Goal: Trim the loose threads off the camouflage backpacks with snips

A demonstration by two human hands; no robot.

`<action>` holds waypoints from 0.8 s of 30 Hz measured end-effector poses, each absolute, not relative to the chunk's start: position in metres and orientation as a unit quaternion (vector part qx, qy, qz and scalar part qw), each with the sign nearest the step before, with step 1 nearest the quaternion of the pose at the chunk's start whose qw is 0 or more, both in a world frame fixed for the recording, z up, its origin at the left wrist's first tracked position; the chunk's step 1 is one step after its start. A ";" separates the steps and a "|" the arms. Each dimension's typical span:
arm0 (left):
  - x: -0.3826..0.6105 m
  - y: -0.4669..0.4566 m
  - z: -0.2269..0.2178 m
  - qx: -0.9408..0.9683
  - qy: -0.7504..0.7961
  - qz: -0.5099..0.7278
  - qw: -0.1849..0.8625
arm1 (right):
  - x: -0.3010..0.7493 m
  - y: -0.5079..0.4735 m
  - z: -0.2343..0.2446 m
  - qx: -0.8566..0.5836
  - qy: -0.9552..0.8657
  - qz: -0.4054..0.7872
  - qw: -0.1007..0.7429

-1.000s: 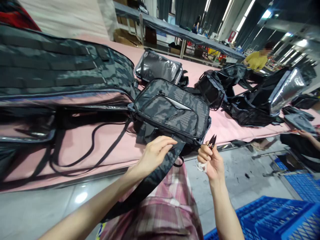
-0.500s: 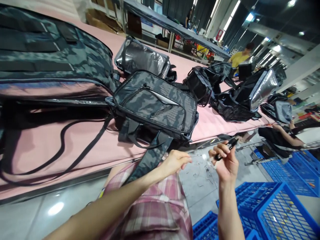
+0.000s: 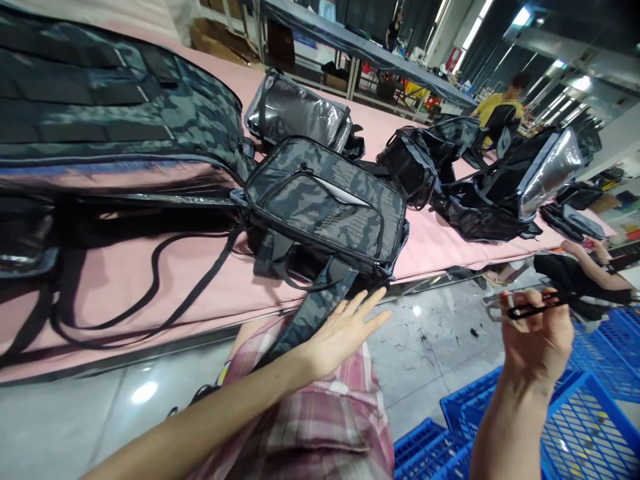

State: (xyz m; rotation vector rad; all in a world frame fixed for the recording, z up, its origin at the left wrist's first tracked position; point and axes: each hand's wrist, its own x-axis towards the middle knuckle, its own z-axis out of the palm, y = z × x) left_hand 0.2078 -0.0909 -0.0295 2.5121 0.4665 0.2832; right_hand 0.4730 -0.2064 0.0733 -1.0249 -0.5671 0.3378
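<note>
My left hand (image 3: pixel 345 333) is open, its fingers spread flat just below the near edge of a camouflage backpack (image 3: pixel 320 207). It lies over or beside the wide camouflage strap (image 3: pixel 313 307) hanging off the table; whether it presses on the strap I cannot tell. The backpack lies on its back, with a curved front pocket zip partly open and pale lining showing. Out to the right, above the floor, my right hand (image 3: pixel 537 330) is closed around a slim black tool (image 3: pixel 533 310), which looks like thread snips. Its tips are blurred.
The long pink table (image 3: pixel 425 243) carries a large camouflage bag (image 3: pixel 200 113), a silver-lined bag (image 3: pixel 295 110) and several dark bags. Blue plastic crates (image 3: pixel 590 427) stand at lower right. A co-worker's arm (image 3: pixel 590 267) and a person in yellow (image 3: pixel 493 107) are farther right.
My right hand has swung right, away from my left hand, still holding the black tool. The left hand has gone from a pinch on a thin thread to spread fingers.
</note>
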 end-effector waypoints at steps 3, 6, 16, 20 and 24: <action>0.171 -0.071 -0.018 0.876 0.269 0.272 0.292 | 0.453 -0.184 0.062 -0.484 -0.311 0.194 0.794; 0.135 -0.049 -0.021 0.674 0.492 0.434 0.341 | 0.428 -0.161 0.044 -0.507 -0.371 0.232 0.742; 0.157 -0.025 -0.052 0.299 0.501 0.481 0.654 | 0.324 -0.081 0.011 -0.572 -0.601 0.279 0.484; 0.150 -0.025 -0.044 0.286 0.403 0.488 0.720 | 0.311 -0.067 0.012 -0.567 -0.685 0.162 0.429; 0.138 -0.026 -0.034 0.275 0.367 0.470 0.754 | 0.305 -0.056 0.005 -0.547 -0.734 0.077 0.396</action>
